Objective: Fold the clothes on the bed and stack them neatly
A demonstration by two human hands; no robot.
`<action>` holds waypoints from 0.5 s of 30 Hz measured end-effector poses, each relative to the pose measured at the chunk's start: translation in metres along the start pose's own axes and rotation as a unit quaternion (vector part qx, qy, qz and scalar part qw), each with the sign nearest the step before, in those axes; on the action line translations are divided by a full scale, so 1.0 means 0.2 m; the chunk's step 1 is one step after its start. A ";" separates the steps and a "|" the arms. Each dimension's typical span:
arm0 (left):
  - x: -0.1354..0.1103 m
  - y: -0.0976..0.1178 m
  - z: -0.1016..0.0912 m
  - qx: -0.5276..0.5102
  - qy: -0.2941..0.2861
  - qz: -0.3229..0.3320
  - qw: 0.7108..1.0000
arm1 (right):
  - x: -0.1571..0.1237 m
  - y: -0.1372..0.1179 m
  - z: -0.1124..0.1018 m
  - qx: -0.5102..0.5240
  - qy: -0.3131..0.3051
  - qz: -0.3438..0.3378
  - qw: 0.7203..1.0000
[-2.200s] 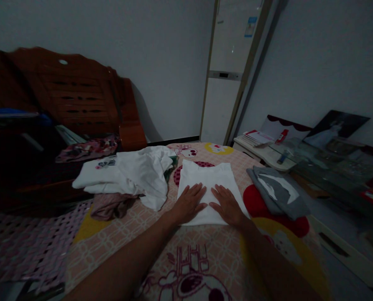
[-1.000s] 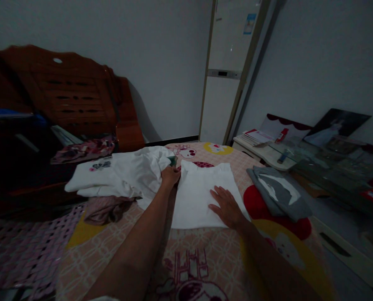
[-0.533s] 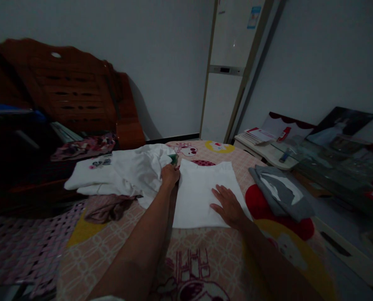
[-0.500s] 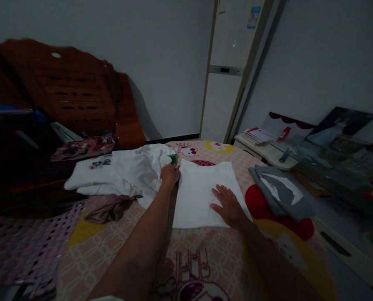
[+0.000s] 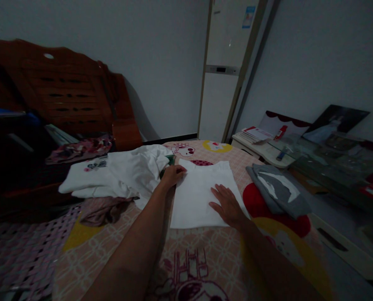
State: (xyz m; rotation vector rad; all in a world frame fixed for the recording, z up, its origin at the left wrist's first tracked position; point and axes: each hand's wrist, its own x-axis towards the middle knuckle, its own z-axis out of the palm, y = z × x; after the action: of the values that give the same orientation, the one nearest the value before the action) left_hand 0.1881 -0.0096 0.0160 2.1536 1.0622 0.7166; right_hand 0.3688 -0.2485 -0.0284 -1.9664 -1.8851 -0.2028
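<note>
On a pink, cartoon-patterned, cloth-covered tabletop (image 5: 94, 246), in the head view, a folded white fabric garment (image 5: 192, 198) lies flat. The left hand (image 5: 173, 174) has just shifted inward onto its far left edge, fingertips together, a pinch unconfirmed; the right hand (image 5: 226, 202), open, presses on top, so both sides appear controlled.

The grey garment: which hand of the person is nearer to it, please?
Right. The right hand lies on the flat white cloth, left of the grey garment; the left hand is farther away, at the cloth's left edge.
</note>
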 end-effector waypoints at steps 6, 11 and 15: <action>0.01 0.00 0.03 0.075 0.080 -0.077 0.991 | 0.01 0.02 -0.02 0.106 0.060 0.014 0.992; 0.03 -0.01 0.03 -0.201 0.120 -0.216 0.948 | 0.14 0.17 -0.10 0.317 0.151 0.221 0.910; 0.04 0.01 0.02 -0.330 0.099 -0.257 0.903 | 0.28 0.31 -0.15 0.483 0.165 0.348 0.787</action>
State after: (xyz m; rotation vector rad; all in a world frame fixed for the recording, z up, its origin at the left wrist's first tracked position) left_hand 0.1955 -0.0054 0.0163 1.1764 1.2017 0.8841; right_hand 0.4396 -0.2078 0.0078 -1.5506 -0.6577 0.5111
